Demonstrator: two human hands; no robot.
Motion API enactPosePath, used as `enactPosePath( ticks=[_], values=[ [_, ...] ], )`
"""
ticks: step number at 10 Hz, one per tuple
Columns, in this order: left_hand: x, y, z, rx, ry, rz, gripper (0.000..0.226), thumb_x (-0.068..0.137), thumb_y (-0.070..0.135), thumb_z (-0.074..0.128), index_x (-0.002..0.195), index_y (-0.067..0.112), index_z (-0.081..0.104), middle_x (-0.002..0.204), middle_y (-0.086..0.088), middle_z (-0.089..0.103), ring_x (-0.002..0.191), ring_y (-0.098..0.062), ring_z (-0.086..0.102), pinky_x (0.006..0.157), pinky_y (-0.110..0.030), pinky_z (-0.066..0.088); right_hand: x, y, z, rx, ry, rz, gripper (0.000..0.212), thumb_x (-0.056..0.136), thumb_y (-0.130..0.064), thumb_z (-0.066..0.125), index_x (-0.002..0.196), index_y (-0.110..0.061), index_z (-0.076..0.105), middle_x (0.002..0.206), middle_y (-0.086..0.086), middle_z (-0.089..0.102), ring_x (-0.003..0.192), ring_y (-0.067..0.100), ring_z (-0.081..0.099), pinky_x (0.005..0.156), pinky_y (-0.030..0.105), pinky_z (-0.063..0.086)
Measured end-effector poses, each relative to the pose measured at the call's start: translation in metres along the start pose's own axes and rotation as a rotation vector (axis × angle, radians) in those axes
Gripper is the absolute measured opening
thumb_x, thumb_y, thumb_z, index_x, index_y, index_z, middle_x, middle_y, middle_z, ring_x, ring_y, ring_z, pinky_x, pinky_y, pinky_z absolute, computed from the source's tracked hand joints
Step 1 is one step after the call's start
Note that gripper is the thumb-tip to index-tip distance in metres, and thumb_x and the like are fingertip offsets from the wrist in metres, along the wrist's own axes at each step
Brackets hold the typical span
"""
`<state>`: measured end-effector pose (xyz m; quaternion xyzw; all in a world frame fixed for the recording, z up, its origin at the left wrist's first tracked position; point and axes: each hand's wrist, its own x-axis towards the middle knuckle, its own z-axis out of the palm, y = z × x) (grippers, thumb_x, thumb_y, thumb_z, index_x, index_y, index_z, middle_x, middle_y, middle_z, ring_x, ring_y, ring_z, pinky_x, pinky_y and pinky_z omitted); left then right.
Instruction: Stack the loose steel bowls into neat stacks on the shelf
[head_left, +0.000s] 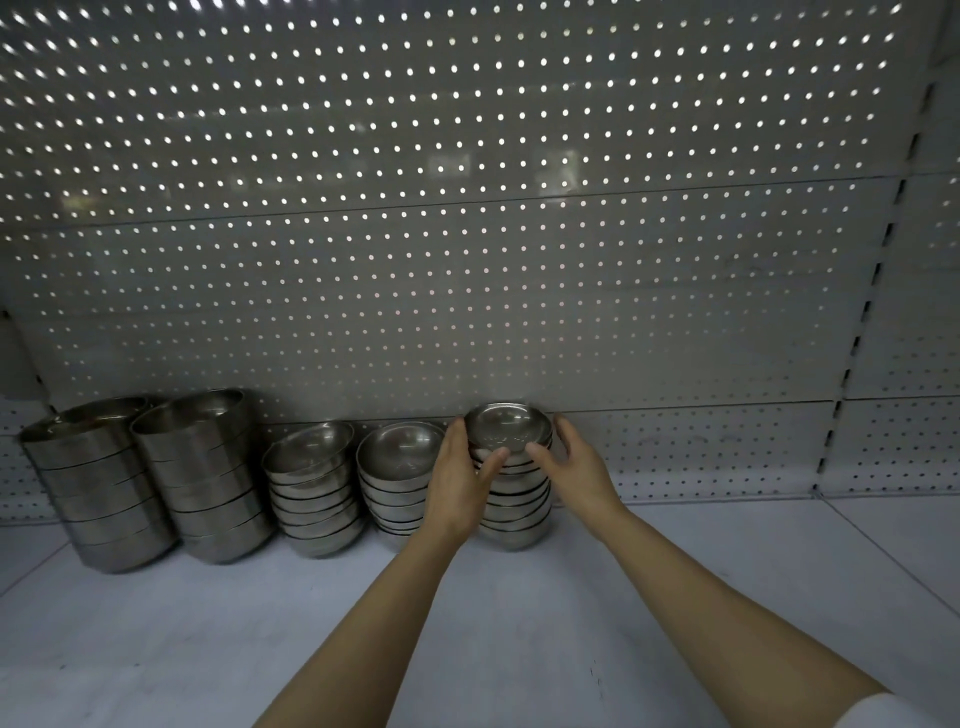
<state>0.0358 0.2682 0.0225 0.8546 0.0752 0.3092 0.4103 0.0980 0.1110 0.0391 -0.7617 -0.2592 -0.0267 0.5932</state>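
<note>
Steadying grip: left hand (460, 486) wraps the left side of the right-most stack (514, 499), thumb across the front just under the top bowl (508, 427), the other fingers gone round behind, so it is clamped on the pile.
Right hand (571, 467): fingers curved and apart; thumb tip touches the front of the upper bowls, the other fingertips reach toward the far rim. Whether they press the steel I cannot tell.
Top bowl: sits level on the pile, close against the pegboard (467, 260) at the shelf's back edge.
Stack under it: rims lower down look stepped, not flush, so the column may lean slightly.
Risk, squeeze: steel on steel is slick; uneven pressure from the two hands could skate the upper bowls sideways off the ones below.
Risk, release: letting go of one side first could tip the pile right, where nothing stands to catch it.
Risk, neighbour: the next stack (400, 478) is just beside the left wrist; a nudge there could shove it into the stack (311, 488) beyond.
Far left: two tall stacks (150, 483) of bigger bowls stand well apart from the hands, unlikely to be disturbed.
Shelf (208, 649): front and right are bare; no loose bowls show, so the job looks nearly finished.
</note>
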Motion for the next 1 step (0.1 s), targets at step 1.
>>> enactPosePath(
  ticks=[1],
  values=[
    [-0.0036, -0.0023, -0.0194, 0.117, -0.006, 0.048, 0.063, 0.094, 0.052, 0.055, 0.144, 0.018, 0.038, 0.142, -0.001, 0.051, 0.130, -0.021, 0.050, 0.106, -0.043, 0.045, -0.0060, -0.0123, 0.0004, -0.073, 0.026, -0.021, 0.053, 0.093, -0.028, 0.061, 0.142, -0.022, 0.041, 0.116, -0.018, 0.047, 0.110, 0.001, 0.042, 0.093, 0.019, 0.034]
  ],
)
